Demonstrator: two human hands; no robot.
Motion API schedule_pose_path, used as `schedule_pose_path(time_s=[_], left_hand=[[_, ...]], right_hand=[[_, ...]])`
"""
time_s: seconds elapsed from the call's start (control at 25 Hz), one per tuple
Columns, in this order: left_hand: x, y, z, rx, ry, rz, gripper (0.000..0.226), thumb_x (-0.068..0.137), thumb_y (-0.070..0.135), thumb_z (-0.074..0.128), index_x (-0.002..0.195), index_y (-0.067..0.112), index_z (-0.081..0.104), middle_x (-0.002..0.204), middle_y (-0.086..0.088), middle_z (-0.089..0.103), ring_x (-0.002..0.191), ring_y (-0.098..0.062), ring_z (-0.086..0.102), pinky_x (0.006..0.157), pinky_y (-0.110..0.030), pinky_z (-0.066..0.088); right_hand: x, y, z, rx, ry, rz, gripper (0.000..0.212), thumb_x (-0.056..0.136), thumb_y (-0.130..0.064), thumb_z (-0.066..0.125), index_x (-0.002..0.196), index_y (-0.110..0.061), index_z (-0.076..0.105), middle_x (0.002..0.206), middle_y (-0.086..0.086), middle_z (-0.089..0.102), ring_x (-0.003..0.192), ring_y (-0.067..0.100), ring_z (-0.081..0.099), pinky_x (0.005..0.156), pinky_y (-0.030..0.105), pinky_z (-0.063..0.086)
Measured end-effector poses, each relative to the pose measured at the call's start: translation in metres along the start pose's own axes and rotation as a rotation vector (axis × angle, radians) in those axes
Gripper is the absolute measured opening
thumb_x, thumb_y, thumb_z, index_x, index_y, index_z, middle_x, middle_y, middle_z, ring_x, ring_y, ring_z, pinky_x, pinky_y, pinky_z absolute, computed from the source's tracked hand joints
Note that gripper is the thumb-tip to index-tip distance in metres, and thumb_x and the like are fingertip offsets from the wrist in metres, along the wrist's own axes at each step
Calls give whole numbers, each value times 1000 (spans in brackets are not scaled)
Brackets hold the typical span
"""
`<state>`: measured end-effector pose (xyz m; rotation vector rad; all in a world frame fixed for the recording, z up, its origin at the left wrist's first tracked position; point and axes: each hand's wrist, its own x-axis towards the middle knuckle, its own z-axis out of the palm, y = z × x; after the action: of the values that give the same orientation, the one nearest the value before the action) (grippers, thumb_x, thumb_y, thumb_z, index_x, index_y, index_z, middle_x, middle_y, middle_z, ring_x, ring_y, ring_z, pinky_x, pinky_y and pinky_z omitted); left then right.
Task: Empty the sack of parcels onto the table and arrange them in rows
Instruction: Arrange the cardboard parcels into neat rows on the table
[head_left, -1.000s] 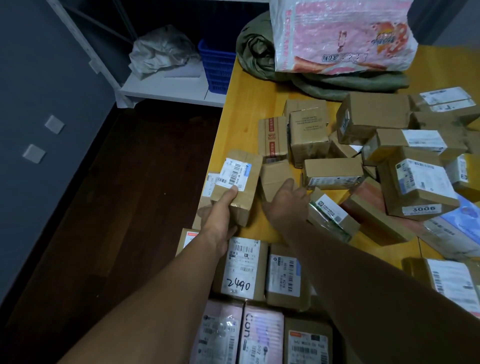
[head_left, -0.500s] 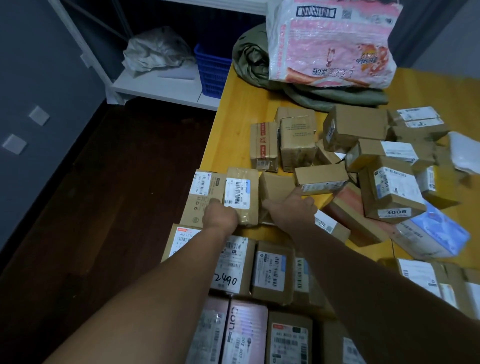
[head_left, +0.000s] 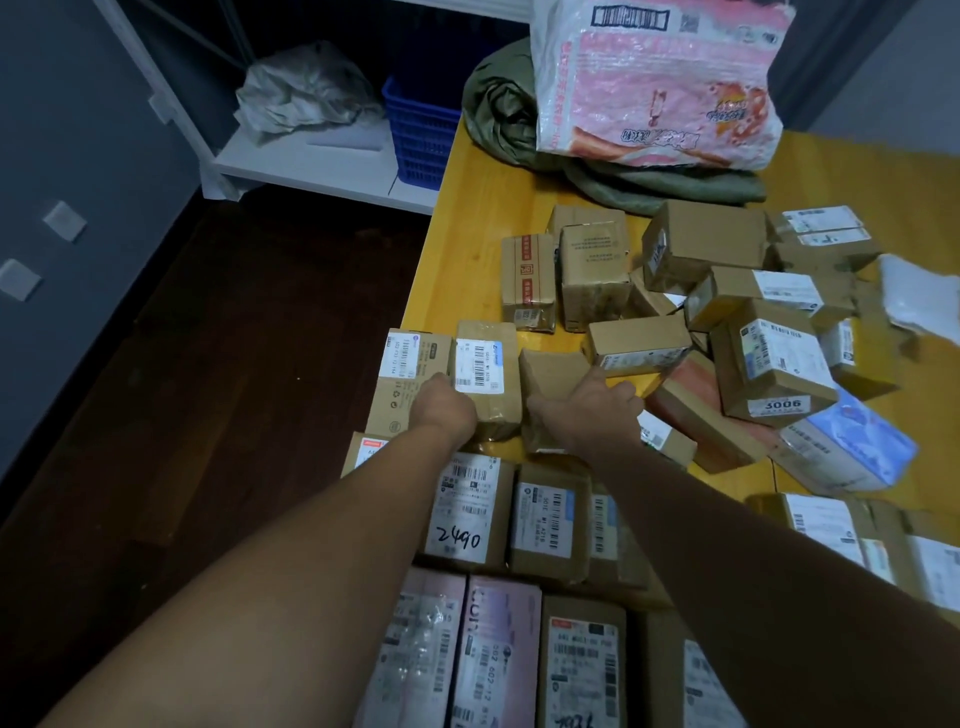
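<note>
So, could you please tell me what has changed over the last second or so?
The left hand has set the labelled box, held up and tilted before, flat on the table beside the edge box, and still grips it. The right hand stays on the plain box; the loose pile is unchanged.

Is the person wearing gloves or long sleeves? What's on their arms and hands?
No gloves, and no sleeves in view: both arms are bare all the way to the left hand and right hand. I can't see a watch, bracelet or ring on either one.
</note>
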<state>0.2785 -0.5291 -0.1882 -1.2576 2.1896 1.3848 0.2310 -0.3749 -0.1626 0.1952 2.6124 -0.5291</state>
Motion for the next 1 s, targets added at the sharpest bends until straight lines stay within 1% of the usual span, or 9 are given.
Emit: schedule_pose_path(time_s=[0.12, 0.28, 0.36, 0.48, 0.56, 0.64, 0.72, 0.88, 1.0], left_hand=[[4, 6, -8, 39, 38, 10, 40, 92, 5, 59, 130, 12, 53, 124, -10, 62, 115, -34, 59, 97, -46, 53], [15, 15, -8, 52, 29, 101, 51, 92, 6, 59, 140, 15, 44, 128, -10, 60, 120, -34, 57, 98, -41, 50], [26, 19, -8, 95, -9, 189, 64, 89, 5, 62, 146, 18, 38, 134, -9, 55, 124, -33, 54, 101, -40, 47], [39, 36, -6, 236, -67, 321, 84, 83, 7, 69, 155, 19, 29, 153, -9, 34, 138, -34, 37, 112, -45, 38], [43, 48, -2, 405, -93, 363, 90, 82, 18, 75, 157, 21, 25, 163, -8, 17, 146, -38, 22, 117, -47, 29], [44, 55, 6, 515, -117, 382, 95, 84, 28, 75, 159, 24, 16, 167, -8, -2, 150, -41, 8, 120, -49, 20], [43, 53, 13, 548, -145, 372, 99, 85, 28, 75, 160, 26, 9, 167, -6, -14, 151, -42, 2, 120, -51, 20], [34, 43, 18, 556, -166, 355, 98, 84, 23, 76, 159, 26, 12, 166, -5, -16, 150, -43, 7, 118, -51, 24], [27, 41, 14, 561, -165, 354, 96, 86, 20, 74, 159, 25, 12, 166, -6, -16, 150, -42, 5, 118, -51, 24]], right_hand=[[-4, -2, -9, -18, 80, -34, 94, 77, -63, 68, 148, -13, 32, 144, 20, 34, 135, 39, 31, 103, 49, 39], [5, -8, -18, 23, 148, -84, 90, 77, -60, 71, 144, -14, 34, 143, 19, 35, 134, 38, 31, 105, 49, 39], [8, -9, -17, 38, 148, -121, 87, 77, -56, 74, 143, -14, 35, 142, 18, 35, 134, 37, 31, 106, 48, 38], [11, -7, -12, 57, 159, -172, 83, 78, -51, 76, 142, -15, 37, 137, 14, 37, 131, 33, 33, 103, 46, 39], [13, -6, -9, 67, 159, -163, 80, 78, -50, 75, 140, -15, 38, 135, 14, 38, 129, 34, 34, 100, 46, 40], [16, -5, -8, 57, 155, -152, 78, 78, -50, 74, 138, -14, 39, 133, 14, 38, 128, 34, 34, 99, 44, 39], [17, -3, -7, 48, 146, -153, 80, 78, -52, 73, 138, -13, 39, 134, 15, 37, 128, 34, 33, 100, 45, 38], [15, 2, -7, 34, 122, -130, 83, 78, -50, 73, 143, -13, 36, 137, 16, 36, 131, 36, 31, 104, 49, 40], [11, 0, -10, 29, 118, -135, 83, 79, -50, 73, 143, -13, 36, 137, 17, 36, 132, 36, 30, 104, 49, 39]])
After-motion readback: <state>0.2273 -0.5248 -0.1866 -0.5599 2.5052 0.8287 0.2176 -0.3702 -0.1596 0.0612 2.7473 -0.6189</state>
